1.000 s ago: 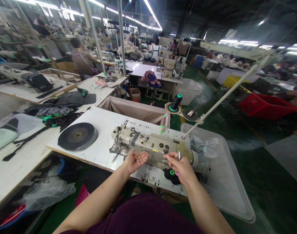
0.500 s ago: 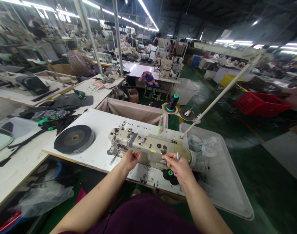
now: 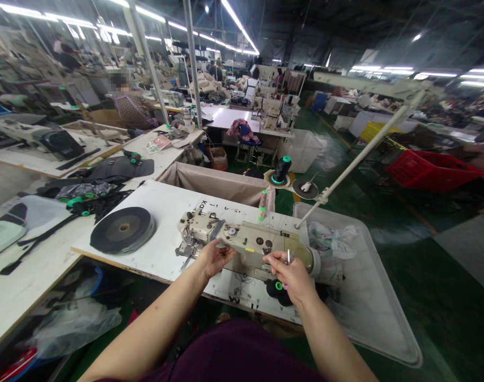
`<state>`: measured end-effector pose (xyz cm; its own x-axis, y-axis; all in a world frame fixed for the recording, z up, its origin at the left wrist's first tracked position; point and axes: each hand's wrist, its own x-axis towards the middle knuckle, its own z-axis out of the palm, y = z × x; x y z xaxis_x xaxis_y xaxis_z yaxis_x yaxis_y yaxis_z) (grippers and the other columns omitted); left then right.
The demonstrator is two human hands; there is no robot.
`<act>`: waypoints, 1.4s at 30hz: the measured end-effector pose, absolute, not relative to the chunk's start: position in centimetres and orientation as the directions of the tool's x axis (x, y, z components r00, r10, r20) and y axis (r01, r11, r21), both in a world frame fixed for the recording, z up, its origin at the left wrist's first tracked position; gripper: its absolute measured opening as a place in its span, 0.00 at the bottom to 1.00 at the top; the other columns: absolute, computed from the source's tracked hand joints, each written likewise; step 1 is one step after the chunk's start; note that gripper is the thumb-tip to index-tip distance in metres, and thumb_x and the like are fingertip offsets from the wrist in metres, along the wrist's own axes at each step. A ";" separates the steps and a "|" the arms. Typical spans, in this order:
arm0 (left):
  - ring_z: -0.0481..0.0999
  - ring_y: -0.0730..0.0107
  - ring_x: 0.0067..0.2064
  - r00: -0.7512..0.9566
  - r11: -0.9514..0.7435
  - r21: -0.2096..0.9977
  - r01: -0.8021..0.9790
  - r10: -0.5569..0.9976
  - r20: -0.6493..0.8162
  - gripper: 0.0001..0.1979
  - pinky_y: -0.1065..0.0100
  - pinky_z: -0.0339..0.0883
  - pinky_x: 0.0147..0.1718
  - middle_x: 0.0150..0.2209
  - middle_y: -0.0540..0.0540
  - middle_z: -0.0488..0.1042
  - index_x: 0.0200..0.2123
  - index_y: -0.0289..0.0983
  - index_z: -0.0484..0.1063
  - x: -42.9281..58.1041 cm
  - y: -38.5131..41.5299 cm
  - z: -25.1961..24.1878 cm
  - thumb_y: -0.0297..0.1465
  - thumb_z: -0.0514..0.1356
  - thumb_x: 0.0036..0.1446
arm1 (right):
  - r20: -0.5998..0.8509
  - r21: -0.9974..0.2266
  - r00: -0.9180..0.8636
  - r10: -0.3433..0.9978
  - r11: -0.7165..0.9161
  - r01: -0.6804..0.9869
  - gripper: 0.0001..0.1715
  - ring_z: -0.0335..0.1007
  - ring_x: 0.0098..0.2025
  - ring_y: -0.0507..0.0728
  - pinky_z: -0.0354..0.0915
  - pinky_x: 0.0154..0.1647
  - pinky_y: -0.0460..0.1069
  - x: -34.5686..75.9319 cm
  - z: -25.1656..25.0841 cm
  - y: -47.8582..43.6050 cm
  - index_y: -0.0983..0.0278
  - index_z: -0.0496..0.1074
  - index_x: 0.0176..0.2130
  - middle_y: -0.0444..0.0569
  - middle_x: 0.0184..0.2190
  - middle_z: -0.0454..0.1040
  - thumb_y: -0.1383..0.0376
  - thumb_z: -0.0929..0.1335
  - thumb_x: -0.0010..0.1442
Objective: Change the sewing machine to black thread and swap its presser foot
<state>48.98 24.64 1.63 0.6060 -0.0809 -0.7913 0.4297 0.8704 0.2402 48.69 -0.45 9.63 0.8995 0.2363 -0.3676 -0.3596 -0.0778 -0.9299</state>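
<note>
**Both hands at the sewing machine, centre of frame**

Containers: A white bin (image 3: 369, 313) stands against the right end of the table (image 3: 162, 209). Crumpled white cloth (image 3: 332, 239) lies at the bin's far end. A fabric trough (image 3: 213, 183) hangs along the table's far edge, and its contents cannot be seen. A red basket (image 3: 428, 170) sits at the right of the frame, too far off to tell what it holds.

Hands: The machine (image 3: 245, 241) sits on the table at centre. The left hand (image 3: 213, 258) is at the machine's needle end with its fingers loosely curled against the body. Its grip is released and holds nothing. The right hand (image 3: 293, 276) is just in front of the machine's right end. Its grip is clenched on a thin metal tool (image 3: 288, 257), pinched with the tip upward.

Hard to make out: The kind of tool cannot be told. A black spool (image 3: 276, 286) with a green core lies below the right hand, partly hidden by it. The needle area is too small to read. A tape roll (image 3: 122, 229) lies flat at the left of the table, well apart from the hands.
</note>
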 end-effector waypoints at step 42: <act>0.72 0.72 0.26 0.752 0.437 0.656 0.616 -0.078 -0.654 0.07 0.72 0.64 0.26 0.23 0.47 0.74 0.28 0.31 0.77 44.9 23.4 1.6 0.30 0.70 0.50 | -0.345 -0.936 0.911 0.227 -0.010 -0.352 0.29 0.43 0.16 0.43 0.33 0.18 0.45 49.3 9.6 -1.4 0.69 0.79 0.35 0.41 0.18 0.65 0.47 0.78 0.45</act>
<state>44.95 23.41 1.64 0.7522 -0.0779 -0.6543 0.6157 0.4366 0.6559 49.29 -1.36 9.58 0.9106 0.2273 -0.3453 -0.3523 -0.0101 -0.9358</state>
